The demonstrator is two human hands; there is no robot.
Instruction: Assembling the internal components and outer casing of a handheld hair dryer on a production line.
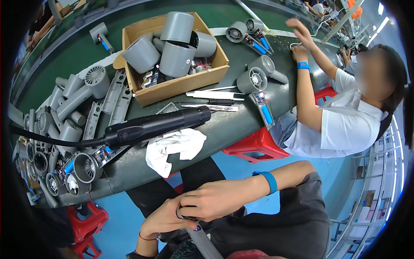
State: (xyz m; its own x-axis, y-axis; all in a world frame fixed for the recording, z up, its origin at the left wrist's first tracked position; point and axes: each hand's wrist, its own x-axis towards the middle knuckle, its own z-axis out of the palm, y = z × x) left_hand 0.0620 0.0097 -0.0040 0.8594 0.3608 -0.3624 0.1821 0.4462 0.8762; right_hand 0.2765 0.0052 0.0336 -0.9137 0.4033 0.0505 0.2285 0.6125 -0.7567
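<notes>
Close to my body, below the bench edge, both hands are closed around a grey plastic fan handle (202, 242). My left hand (166, 218) wraps it from the left. Over its upper end lies my right hand (207, 200), fingers curled in and partly covering the left one. A small dark blue spot shows on the handle by the fingers; the rest of that end is hidden. Nearest on the bench are a crumpled white cloth (176, 149) and a black electric screwdriver (157, 125) with its cable running left.
A cardboard box (148, 96) holds grey cylindrical housings and circuit parts. Grey fan bodies (88, 88) pile up at the left. A white pen-like tool (211, 95) lies before the box. At right a co-worker (345, 121) sits beside fan parts (252, 81). Red stools (86, 222) stand below.
</notes>
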